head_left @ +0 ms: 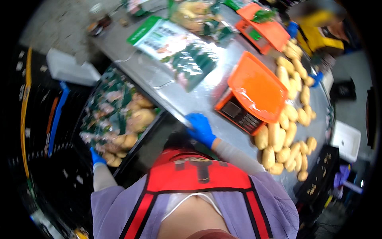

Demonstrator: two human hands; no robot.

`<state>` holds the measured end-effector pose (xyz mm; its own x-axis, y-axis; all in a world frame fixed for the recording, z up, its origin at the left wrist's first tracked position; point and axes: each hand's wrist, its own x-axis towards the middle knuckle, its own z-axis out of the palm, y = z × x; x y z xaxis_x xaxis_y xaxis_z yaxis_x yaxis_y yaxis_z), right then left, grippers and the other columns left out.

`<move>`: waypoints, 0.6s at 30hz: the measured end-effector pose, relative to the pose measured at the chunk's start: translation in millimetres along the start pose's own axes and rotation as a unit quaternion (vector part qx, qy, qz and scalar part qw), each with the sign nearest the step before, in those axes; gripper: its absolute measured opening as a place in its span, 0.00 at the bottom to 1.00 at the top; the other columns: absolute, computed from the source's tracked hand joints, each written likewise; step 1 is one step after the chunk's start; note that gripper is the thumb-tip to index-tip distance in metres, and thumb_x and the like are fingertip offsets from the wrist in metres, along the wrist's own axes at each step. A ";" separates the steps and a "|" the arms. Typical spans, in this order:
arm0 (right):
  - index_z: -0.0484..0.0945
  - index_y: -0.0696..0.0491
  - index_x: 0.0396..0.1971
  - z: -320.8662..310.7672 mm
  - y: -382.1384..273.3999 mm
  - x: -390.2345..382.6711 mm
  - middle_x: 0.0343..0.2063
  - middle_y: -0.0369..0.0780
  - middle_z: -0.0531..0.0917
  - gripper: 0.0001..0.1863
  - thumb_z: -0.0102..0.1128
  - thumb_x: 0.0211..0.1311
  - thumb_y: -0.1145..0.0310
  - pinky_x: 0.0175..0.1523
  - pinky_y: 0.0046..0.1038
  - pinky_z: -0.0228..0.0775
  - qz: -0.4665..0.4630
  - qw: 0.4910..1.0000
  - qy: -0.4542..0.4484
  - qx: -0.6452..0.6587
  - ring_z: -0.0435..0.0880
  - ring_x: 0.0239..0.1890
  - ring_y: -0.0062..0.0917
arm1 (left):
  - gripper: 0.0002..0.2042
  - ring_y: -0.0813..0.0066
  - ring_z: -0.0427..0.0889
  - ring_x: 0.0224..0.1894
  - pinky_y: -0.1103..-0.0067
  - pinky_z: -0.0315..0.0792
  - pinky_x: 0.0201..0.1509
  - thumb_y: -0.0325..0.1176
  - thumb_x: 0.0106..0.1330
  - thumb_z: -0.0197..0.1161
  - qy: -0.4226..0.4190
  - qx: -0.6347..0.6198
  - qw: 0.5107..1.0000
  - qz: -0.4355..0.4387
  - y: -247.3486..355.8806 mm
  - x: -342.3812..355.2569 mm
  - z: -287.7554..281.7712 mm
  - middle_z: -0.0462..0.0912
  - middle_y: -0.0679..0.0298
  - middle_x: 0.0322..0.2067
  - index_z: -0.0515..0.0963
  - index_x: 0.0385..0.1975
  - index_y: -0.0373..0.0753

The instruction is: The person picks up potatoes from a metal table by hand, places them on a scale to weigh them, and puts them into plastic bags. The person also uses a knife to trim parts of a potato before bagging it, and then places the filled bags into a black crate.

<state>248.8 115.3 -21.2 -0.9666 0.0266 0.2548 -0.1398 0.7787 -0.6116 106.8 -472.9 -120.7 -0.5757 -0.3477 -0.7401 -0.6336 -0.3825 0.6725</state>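
Note:
My right hand (202, 129), in a blue glove, is closed around the edge of the steel table (159, 81). My left hand (98, 156), also gloved in blue, is at the near side of a black crate (148, 130); its fingers are partly hidden, so I cannot tell whether they grip anything. Several clear-and-green printed bags of potatoes (113, 113) fill this crate. On the table beyond my right hand lies a flat, shiny printed bag (177, 51) with a green top.
An orange weighing scale (256, 87) stands on the table, with loose potatoes (284, 139) heaped to its right. Behind it is a second orange scale (264, 30). Filled bags (195, 16) lie at the back. Another person's blue-gloved hand (317, 79) is beside the potatoes. Dark crates (51, 151) stand at left.

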 end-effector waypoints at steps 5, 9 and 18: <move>0.76 0.53 0.45 6.5 -6.0 2.8 0.43 0.44 0.78 0.22 0.62 0.46 0.68 0.48 0.40 0.68 -0.001 0.999 0.024 0.042 0.75 0.44 0.43 | 0.27 0.57 0.73 0.54 0.68 0.64 0.62 0.49 0.65 0.56 0.093 0.176 0.917 0.346 97.8 23.5 -31.7 0.75 0.52 0.53 0.71 0.55 0.32; 0.76 0.53 0.45 2.6 -9.2 -0.4 0.42 0.43 0.77 0.22 0.63 0.46 0.68 0.49 0.40 0.68 0.015 1.000 0.015 0.012 0.74 0.47 0.43 | 0.28 0.53 0.72 0.56 0.66 0.65 0.61 0.43 0.65 0.61 0.192 0.381 0.646 0.633 170.6 -28.0 117.6 0.72 0.42 0.55 0.67 0.56 0.25; 0.79 0.51 0.41 -42.6 -15.1 -57.1 0.39 0.43 0.81 0.14 0.57 0.53 0.72 0.48 0.39 0.71 0.101 0.983 0.153 0.028 0.78 0.43 0.42 | 0.20 0.58 0.72 0.58 0.69 0.62 0.64 0.27 0.62 0.61 -0.438 0.383 0.580 0.571 -29.8 -181.0 382.0 0.74 0.51 0.53 0.71 0.54 0.31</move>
<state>315.2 128.8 5.4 -0.8675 0.3701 0.3323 0.0278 0.7031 -0.7105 32.4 -71.6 -6.9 -0.6752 0.6954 0.2459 0.5680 0.2775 0.7748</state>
